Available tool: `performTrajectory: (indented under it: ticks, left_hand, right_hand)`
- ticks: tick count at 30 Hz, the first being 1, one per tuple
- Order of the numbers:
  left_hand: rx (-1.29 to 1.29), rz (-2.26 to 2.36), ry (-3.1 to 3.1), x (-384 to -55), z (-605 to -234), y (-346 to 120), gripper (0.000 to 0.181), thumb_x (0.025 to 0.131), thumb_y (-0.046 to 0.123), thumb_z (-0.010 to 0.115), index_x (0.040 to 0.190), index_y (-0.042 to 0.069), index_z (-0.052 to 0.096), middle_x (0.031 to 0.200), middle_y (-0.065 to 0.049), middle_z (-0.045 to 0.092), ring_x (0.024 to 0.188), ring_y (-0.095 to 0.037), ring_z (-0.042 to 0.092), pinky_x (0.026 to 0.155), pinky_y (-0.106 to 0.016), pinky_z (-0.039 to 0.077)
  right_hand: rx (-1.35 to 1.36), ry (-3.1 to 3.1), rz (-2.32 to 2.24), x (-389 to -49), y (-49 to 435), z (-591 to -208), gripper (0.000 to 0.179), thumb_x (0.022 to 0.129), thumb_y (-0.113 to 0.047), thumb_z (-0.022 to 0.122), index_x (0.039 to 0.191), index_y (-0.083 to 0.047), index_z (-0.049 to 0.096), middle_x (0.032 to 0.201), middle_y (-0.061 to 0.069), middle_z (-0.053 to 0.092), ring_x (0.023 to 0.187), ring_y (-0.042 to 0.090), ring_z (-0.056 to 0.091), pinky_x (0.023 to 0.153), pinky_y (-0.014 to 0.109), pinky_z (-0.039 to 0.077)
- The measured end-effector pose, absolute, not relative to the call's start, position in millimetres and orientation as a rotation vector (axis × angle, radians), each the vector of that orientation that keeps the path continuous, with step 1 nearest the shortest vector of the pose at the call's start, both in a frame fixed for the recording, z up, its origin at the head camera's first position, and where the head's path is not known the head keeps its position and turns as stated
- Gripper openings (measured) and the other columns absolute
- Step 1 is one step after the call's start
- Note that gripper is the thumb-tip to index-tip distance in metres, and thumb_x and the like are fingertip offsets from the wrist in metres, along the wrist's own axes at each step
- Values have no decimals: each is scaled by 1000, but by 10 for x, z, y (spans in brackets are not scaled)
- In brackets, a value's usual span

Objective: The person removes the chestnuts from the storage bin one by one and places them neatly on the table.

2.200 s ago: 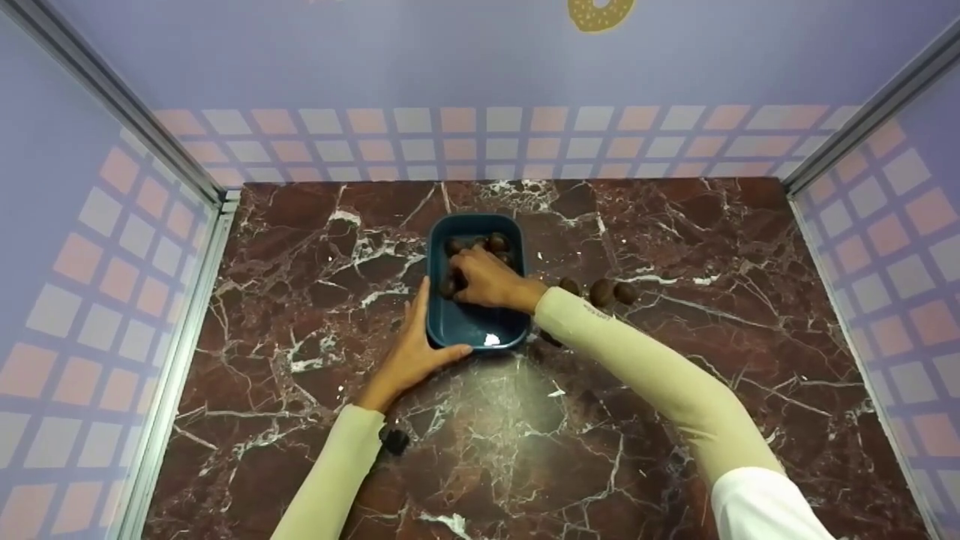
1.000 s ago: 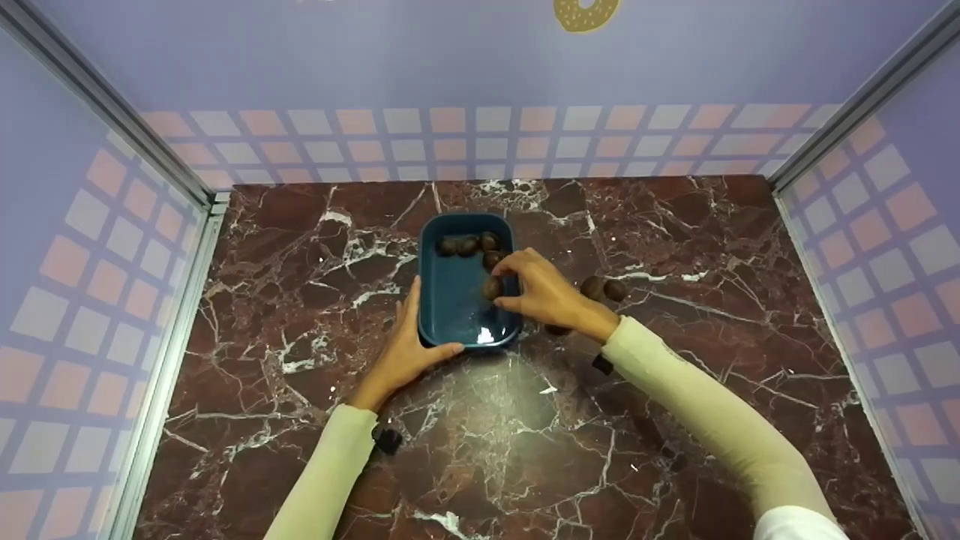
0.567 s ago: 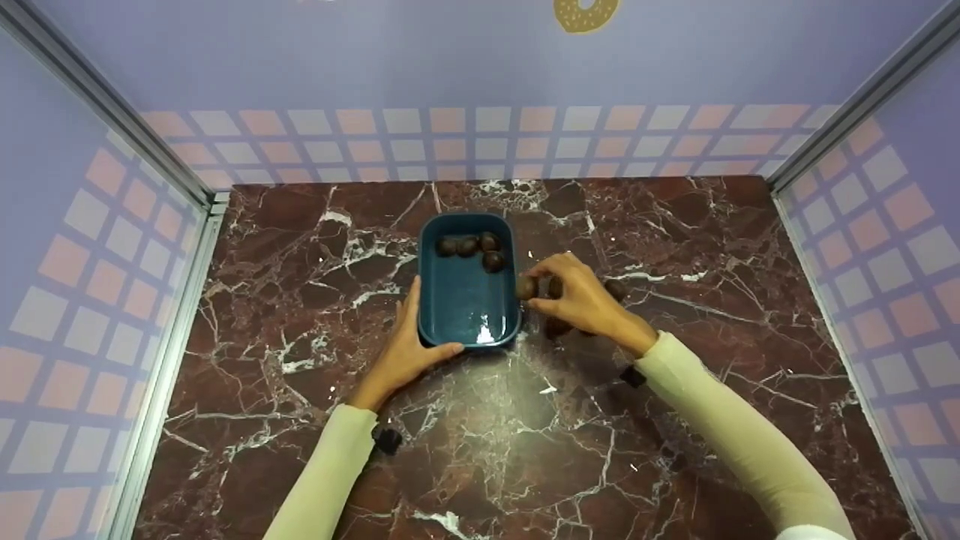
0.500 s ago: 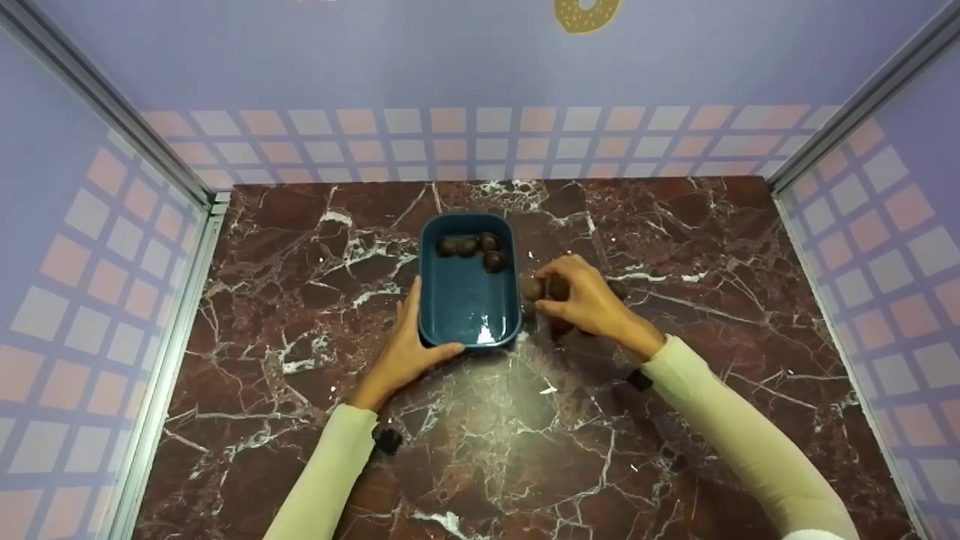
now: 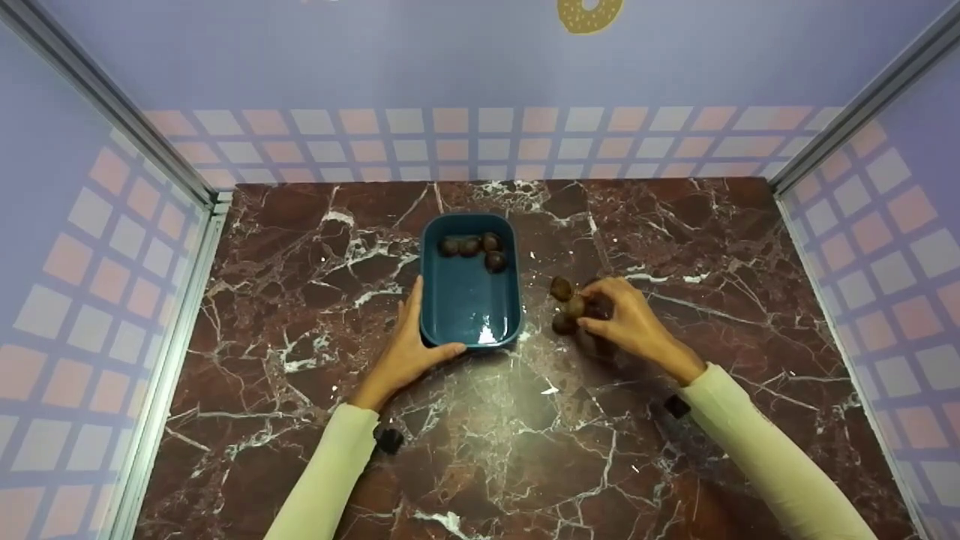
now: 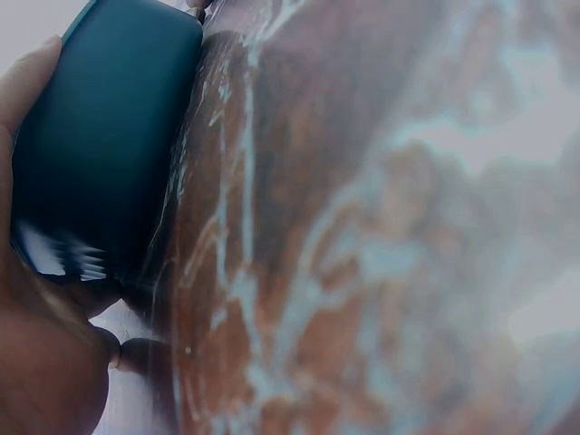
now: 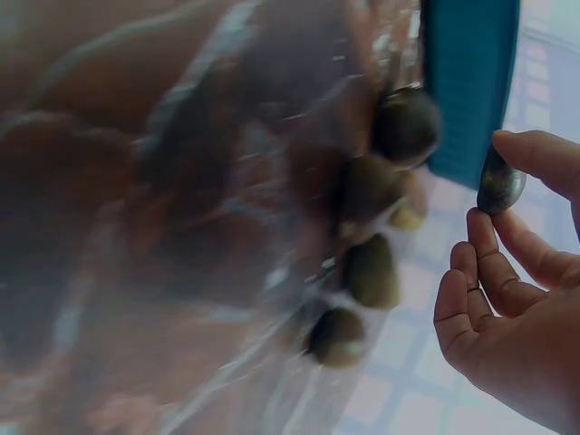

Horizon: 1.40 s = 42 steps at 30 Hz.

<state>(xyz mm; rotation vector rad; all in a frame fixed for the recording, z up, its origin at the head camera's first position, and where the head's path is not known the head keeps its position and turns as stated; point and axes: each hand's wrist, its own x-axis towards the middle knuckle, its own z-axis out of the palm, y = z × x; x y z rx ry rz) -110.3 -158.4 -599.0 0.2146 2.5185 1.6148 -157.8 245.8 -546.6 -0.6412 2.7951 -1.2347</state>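
Observation:
A blue-green rectangular box [image 5: 471,300] stands on the marble-patterned table with several brown chestnuts [image 5: 469,246] at its far end. My left hand [image 5: 401,349] rests against the box's near left corner, fingers straight along the side and thumb along the near edge. Right of the box, my right hand [image 5: 630,321] pinches a chestnut [image 7: 501,181] between thumb and index finger, clearest in the right wrist view. Loose chestnuts [image 5: 561,289] lie close around those fingertips; some are partly hidden by the hand. In the left wrist view the box's outer wall [image 6: 109,136] lies alongside the left hand.
The dark red table [image 5: 495,450] has white veins and small pale specks. Purple walls [image 5: 480,75] with pink and white squares enclose it at the back, left and right. Metal rails [image 5: 172,330] run along the side edges.
My right hand has come out of the box and moved right with a chestnut, in among the loose ones on the table. The left hand has kept its place at the box corner.

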Motion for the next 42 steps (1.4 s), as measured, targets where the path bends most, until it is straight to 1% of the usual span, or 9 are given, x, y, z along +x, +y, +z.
performTrajectory:
  ticks: [2, 5, 10, 19, 25, 29, 33, 39, 42]
  left_hand:
    - [219, 1615, 2526, -1108, -5988, -1581, 142, 83, 49, 98, 179, 21, -2, 186, -12, 1, 167, -48, -13, 131, -73, 1]
    - [219, 1612, 2534, -1111, -5987, -1579, 142, 82, 50, 98, 179, 20, -1, 186, -12, 1, 167, -49, -12, 131, -73, 1]
    - [195, 1595, 2538, -1113, -5993, -1581, 142, 82, 53, 97, 179, 23, -1, 186, -12, 1, 166, -51, -12, 128, -78, 4]
    - [192, 1592, 2546, -1131, -5989, -1584, 143, 81, 52, 98, 179, 23, -1, 186, -12, 2, 166, -52, -11, 128, -78, 4]
    - [195, 1592, 2535, -1132, -5990, -1594, 142, 82, 54, 97, 179, 24, -1, 186, -11, 1, 166, -50, -12, 128, -78, 5]
    - [210, 1602, 2524, -1137, -5988, -1590, 141, 83, 53, 97, 179, 23, -2, 186, -11, 0, 166, -49, -14, 129, -77, 3]
    - [214, 1604, 2527, -1134, -5984, -1588, 141, 83, 53, 97, 179, 22, -2, 186, -11, 0, 166, -49, -13, 129, -77, 3]
    - [194, 1596, 2523, -1111, -5993, -1596, 141, 83, 53, 97, 179, 24, -2, 186, -11, 0, 165, -53, -14, 126, -81, 4]
    - [180, 1588, 2526, -1097, -6004, -1596, 141, 82, 54, 97, 179, 25, -1, 186, -11, 1, 164, -54, -13, 125, -83, 6]
  right_hand:
    - [-599, 2799, -1242, -1551, 2530, -5510, 41, 82, -2, 95, 117, 5, 76, 119, 21, 75, 118, 41, 64, 110, 56, 49]
    - [-556, 2823, -1245, -1511, 2627, -5567, 41, 82, -2, 95, 118, 5, 76, 120, 22, 75, 118, 43, 64, 111, 59, 48]
    - [-508, 2864, -1236, -1449, 2778, -5647, 41, 83, 0, 94, 118, 6, 75, 119, 23, 75, 118, 44, 66, 110, 60, 50]
    - [-411, 2892, -1254, -1380, 2994, -5733, 40, 83, 3, 93, 118, 8, 74, 116, 24, 75, 112, 44, 69, 104, 54, 53]
    - [-352, 2874, -1220, -1375, 3112, -5801, 39, 85, 2, 92, 119, 7, 74, 119, 25, 74, 112, 44, 68, 102, 58, 53]
    - [-339, 2894, -1165, -1376, 3160, -5845, 37, 87, 0, 92, 119, 6, 75, 118, 25, 74, 114, 45, 66, 102, 59, 52]
    - [-349, 2913, -1155, -1378, 3179, -5873, 37, 86, 0, 92, 119, 6, 75, 117, 25, 74, 115, 46, 66, 103, 59, 50]
    - [-338, 2914, -1161, -1371, 3168, -5901, 37, 86, 0, 92, 118, 6, 75, 115, 24, 74, 113, 44, 65, 101, 57, 50]
    - [-345, 2919, -1171, -1368, 3159, -5894, 36, 86, 0, 92, 117, 6, 75, 115, 25, 74, 114, 45, 65, 103, 58, 49]
